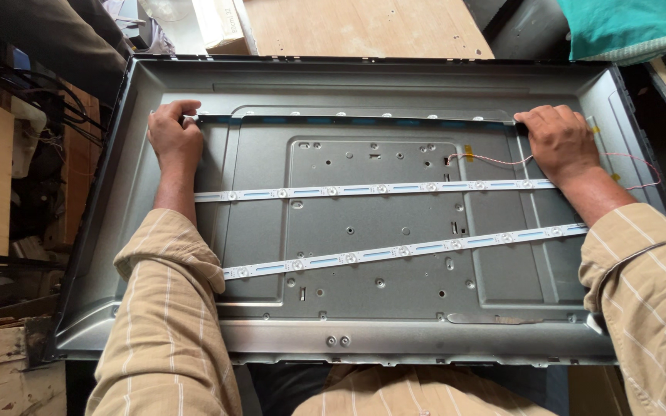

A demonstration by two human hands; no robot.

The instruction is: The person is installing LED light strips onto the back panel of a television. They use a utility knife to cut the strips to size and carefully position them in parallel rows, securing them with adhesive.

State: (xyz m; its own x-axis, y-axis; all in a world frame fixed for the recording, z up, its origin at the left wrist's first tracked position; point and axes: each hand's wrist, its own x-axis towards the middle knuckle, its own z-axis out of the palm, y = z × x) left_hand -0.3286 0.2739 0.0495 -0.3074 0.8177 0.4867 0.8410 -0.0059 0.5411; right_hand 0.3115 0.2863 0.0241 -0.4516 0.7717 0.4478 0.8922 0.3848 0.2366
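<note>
Hands on strip ends (upper edge)

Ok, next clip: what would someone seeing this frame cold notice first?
A large grey metal TV back panel fills the frame, lying open and flat. The left hand and right hand press down the two ends of an LED strip along the panel's upper edge. Two more LED strips cross the middle and, slanted, the lower part, with thin red wires near the right hand.
</note>
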